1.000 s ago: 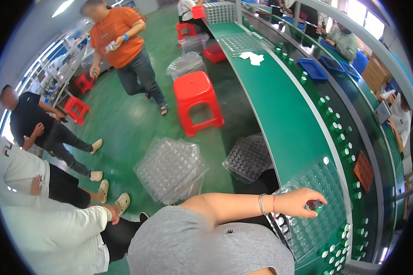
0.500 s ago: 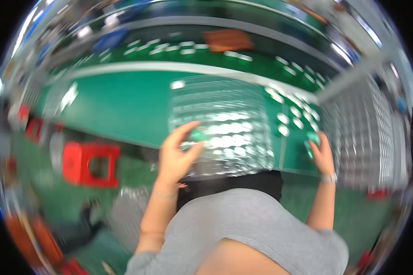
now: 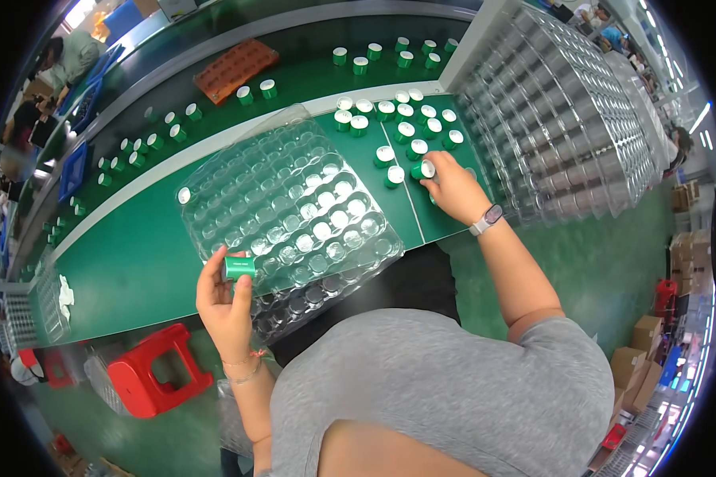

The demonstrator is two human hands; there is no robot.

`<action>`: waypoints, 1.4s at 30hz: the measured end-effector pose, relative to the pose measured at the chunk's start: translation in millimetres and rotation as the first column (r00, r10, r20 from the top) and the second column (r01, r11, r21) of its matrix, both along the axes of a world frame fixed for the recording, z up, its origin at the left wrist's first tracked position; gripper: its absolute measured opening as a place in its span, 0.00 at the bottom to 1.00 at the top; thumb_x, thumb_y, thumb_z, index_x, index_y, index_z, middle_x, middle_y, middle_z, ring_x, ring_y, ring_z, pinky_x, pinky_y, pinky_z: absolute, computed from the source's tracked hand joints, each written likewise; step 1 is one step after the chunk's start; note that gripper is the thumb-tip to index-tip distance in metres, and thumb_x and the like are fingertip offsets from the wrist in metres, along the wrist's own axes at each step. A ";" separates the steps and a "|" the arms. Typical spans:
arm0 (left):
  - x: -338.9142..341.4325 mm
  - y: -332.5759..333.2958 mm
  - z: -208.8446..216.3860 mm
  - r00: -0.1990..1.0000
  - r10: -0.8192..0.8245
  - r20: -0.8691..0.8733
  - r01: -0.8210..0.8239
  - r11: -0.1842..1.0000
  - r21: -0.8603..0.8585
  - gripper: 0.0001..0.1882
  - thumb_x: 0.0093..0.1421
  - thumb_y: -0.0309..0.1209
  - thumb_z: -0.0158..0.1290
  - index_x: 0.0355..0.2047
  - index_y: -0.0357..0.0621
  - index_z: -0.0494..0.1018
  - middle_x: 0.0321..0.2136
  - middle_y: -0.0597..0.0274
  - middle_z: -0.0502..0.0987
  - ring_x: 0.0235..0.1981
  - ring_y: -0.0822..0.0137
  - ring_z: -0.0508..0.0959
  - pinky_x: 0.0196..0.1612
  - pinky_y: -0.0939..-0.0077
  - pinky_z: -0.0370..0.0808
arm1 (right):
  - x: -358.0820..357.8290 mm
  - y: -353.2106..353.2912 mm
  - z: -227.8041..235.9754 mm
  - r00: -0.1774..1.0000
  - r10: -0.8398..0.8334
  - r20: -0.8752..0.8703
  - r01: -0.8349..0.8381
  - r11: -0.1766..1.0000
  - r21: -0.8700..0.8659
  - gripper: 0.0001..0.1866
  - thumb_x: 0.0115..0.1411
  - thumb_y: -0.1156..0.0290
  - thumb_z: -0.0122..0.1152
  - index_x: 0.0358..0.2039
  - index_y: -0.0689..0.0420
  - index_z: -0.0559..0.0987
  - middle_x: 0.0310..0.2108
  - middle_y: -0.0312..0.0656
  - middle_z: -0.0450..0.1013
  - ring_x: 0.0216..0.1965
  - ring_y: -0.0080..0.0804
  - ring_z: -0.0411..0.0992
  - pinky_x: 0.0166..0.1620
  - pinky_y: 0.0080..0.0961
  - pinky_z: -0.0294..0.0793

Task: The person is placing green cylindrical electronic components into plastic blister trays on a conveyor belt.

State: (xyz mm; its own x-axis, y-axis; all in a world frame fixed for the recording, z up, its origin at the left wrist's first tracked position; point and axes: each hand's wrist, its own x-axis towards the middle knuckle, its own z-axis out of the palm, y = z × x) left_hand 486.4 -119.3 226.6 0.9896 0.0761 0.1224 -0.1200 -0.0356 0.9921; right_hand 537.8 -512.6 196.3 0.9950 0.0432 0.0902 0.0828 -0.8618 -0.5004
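A clear plastic tray [image 3: 250,179] with rows of round wells lies aslant on the green table, its near corner jutting past the table edge. One white-topped green cylinder [image 3: 184,195] stands in its far left corner. Over the tray's near left side, my left hand [image 3: 224,306] pinches a green cylinder [image 3: 239,268] lying sideways between thumb and fingers. My right hand [image 3: 456,189] grips another green cylinder [image 3: 423,169], tilted with its white end showing, at the near side of a loose group of upright green cylinders [image 3: 405,131].
Tall stacked clear trays [image 3: 549,119] stand to the right. Beyond the table's pale rail, a belt carries more green cylinders [image 3: 360,65] and an orange-brown tray [image 3: 236,70]. A red stool [image 3: 159,372] is at the lower left; cardboard boxes [image 3: 630,367] sit at the far right.
The view has turned and sharpened from a blur, so the tray appears slanted. My right hand appears closer to the loose cylinders; my left hand still holds its cylinder, now by the tray's near left side.
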 end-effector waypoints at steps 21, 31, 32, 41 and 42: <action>16.1 3.0 -6.8 0.999 -0.030 -0.039 0.031 0.999 0.019 0.24 0.57 0.18 0.54 0.55 0.33 0.65 0.45 0.53 0.75 0.45 0.68 0.75 0.48 0.76 0.72 | -18.2 22.2 -16.9 0.954 -0.212 0.213 0.218 0.976 -0.009 0.34 0.50 0.59 0.66 0.56 0.53 0.66 0.50 0.42 0.66 0.34 0.36 0.74 0.35 0.32 0.75; 23.1 4.7 -8.3 0.998 -0.029 -0.051 0.030 0.999 0.016 0.24 0.57 0.18 0.54 0.55 0.33 0.65 0.45 0.53 0.75 0.47 0.66 0.75 0.50 0.75 0.71 | 69.7 -8.8 32.6 0.853 -0.060 0.519 0.121 0.989 -0.083 0.21 0.56 0.68 0.61 0.49 0.60 0.71 0.45 0.46 0.70 0.43 0.39 0.71 0.43 0.30 0.73; 23.7 9.6 -4.4 0.998 -0.033 -0.055 0.034 0.999 0.018 0.24 0.57 0.18 0.54 0.55 0.33 0.65 0.45 0.53 0.75 0.47 0.66 0.75 0.50 0.75 0.71 | 89.7 -6.1 36.6 0.860 -0.003 0.510 0.078 0.989 -0.126 0.20 0.56 0.69 0.60 0.48 0.61 0.72 0.45 0.47 0.70 0.45 0.40 0.71 0.46 0.31 0.73; 12.6 27.2 2.2 0.990 0.093 -0.108 -0.088 0.995 0.050 0.25 0.57 0.17 0.54 0.56 0.33 0.65 0.45 0.52 0.75 0.46 0.68 0.74 0.48 0.76 0.72 | 273.7 -24.9 -17.3 0.978 -0.167 0.125 0.191 0.959 -0.209 0.29 0.51 0.68 0.65 0.52 0.59 0.67 0.47 0.53 0.70 0.50 0.52 0.70 0.52 0.40 0.71; 12.6 28.4 4.2 0.990 0.103 -0.096 -0.098 0.994 0.055 0.25 0.57 0.17 0.53 0.56 0.33 0.65 0.45 0.52 0.75 0.45 0.69 0.74 0.47 0.78 0.72 | 281.3 -22.5 -15.0 0.972 -0.234 0.026 0.234 0.946 -0.226 0.30 0.51 0.67 0.66 0.52 0.59 0.65 0.47 0.55 0.70 0.49 0.53 0.71 0.51 0.41 0.72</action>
